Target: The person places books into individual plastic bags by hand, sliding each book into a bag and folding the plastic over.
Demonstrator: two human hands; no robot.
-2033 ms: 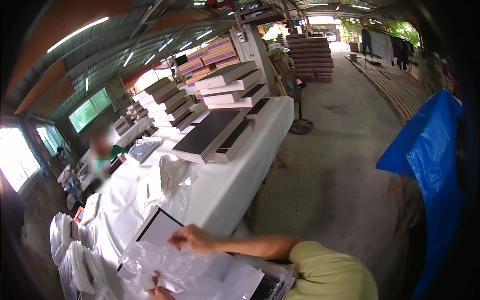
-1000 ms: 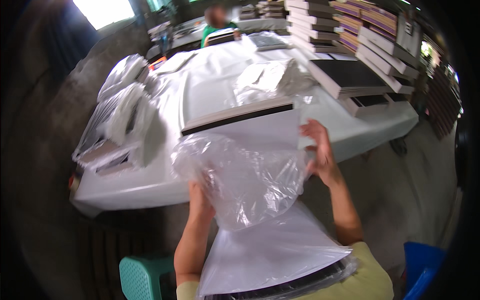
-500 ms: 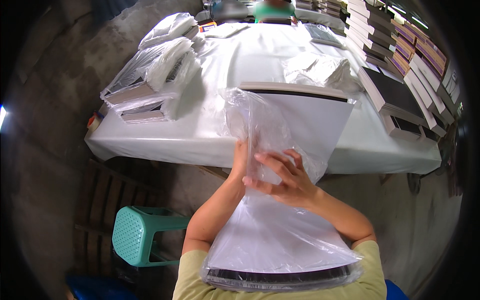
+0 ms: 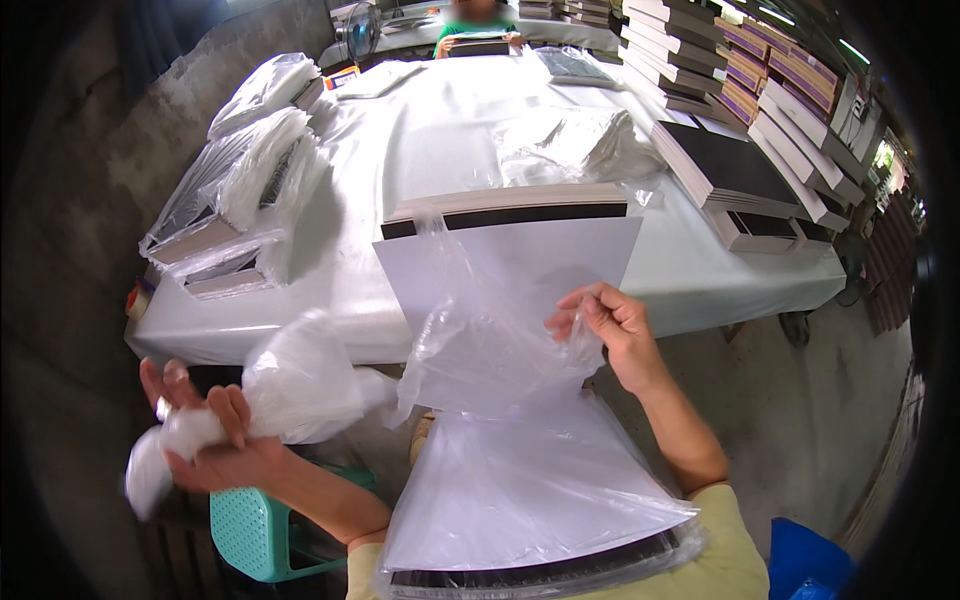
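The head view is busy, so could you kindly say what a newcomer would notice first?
Probably the clear plastic bunched in the left hand, lower left, and the film in the right hand, centre. Wrapped bundles lie left on the white table; a tall stack rises upper right.

A blotchy grey wall (image 4: pixel 165 130) rises left of the table (image 4: pixel 430 105).

edges dark, fisheye-bent | glare on white tablecloth (image 4: pixel 440 120) | left-side plastic film (image 4: pixel 305 378) motion-blurred | floor (image 4: pixel 800 430) dim
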